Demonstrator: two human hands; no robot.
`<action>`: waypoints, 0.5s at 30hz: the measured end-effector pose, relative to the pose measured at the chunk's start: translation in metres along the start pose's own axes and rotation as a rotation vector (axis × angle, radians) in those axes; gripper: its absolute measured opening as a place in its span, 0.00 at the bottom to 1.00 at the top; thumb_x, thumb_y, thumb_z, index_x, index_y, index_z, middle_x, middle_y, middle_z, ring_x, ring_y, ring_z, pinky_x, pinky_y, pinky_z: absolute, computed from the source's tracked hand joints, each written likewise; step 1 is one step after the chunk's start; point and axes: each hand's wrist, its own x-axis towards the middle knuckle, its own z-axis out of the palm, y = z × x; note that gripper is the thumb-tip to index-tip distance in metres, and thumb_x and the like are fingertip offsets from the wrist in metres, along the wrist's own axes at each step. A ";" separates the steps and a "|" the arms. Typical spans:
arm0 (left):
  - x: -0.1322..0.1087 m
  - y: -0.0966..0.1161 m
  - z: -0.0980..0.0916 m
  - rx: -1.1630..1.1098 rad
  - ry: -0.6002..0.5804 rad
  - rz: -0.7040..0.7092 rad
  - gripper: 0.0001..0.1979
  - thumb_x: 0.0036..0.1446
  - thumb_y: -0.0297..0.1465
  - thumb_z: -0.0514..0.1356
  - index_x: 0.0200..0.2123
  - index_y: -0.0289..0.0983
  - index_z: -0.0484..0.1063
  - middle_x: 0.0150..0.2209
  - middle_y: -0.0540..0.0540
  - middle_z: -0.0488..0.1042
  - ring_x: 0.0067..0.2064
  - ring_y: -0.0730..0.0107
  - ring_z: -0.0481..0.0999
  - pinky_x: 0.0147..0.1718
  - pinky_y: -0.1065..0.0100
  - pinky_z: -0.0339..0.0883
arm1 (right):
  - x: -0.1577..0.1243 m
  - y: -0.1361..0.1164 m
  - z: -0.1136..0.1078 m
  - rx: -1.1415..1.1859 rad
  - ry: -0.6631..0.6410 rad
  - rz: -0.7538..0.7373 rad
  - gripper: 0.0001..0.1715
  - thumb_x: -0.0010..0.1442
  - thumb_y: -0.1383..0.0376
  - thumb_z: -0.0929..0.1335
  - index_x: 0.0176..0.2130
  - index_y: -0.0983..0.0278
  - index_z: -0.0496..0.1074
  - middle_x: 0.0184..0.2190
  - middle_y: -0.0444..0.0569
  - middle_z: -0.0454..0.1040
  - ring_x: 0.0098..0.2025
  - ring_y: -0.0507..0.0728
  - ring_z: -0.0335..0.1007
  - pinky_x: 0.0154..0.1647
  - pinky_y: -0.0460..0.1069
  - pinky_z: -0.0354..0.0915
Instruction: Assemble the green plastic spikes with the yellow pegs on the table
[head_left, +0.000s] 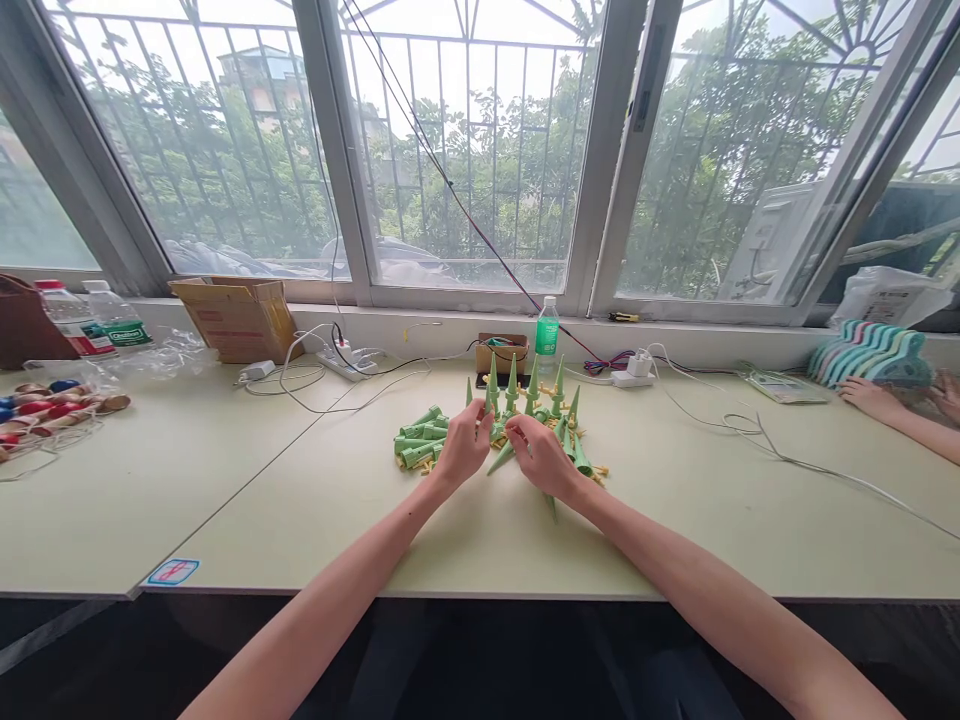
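Far left of the fingers, red and blue beads point(52, 408) are lying on the table point(262, 510), and plastic bottles point(120, 320) are standing behind them. Closer in, a cardboard box point(236, 322) is sitting beyond and left of the fingers, a white power strip point(351, 362) lying nearer. Just left of the left fingers, green tubes point(424, 442) are lying heaped! Here's the left hand point(466, 445): its fingers are bending together at a green spike point(488, 400), but whether they're clamping it, I can't tell. Beyond both sets of fingers, upright spikes point(513, 385) are standing in a row. The right hand point(541, 455) is bunching its fingers close over a slanting spike point(500, 459); its grip is staying unclear. Right of those fingers, more green pieces point(581, 455) are lying among yellow parts point(601, 471). Beyond, a green-labelled bottle point(547, 335) is standing. Far right, another person's hand point(871, 397) is resting beside turquoise pieces point(870, 355).
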 end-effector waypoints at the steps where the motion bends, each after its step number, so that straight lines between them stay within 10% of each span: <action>1: 0.000 0.000 0.000 0.000 -0.002 0.001 0.07 0.63 0.33 0.49 0.34 0.38 0.63 0.32 0.48 0.73 0.31 0.71 0.70 0.32 0.69 0.63 | 0.000 0.000 0.000 0.003 -0.002 0.004 0.11 0.68 0.65 0.57 0.42 0.64 0.66 0.35 0.50 0.72 0.35 0.54 0.67 0.37 0.49 0.64; 15: -0.001 0.004 0.000 0.039 -0.032 0.057 0.05 0.61 0.32 0.52 0.34 0.38 0.65 0.31 0.47 0.73 0.33 0.68 0.71 0.33 0.68 0.65 | 0.002 0.002 0.000 -0.015 0.044 0.019 0.11 0.67 0.64 0.58 0.38 0.63 0.67 0.34 0.50 0.71 0.35 0.55 0.66 0.37 0.49 0.63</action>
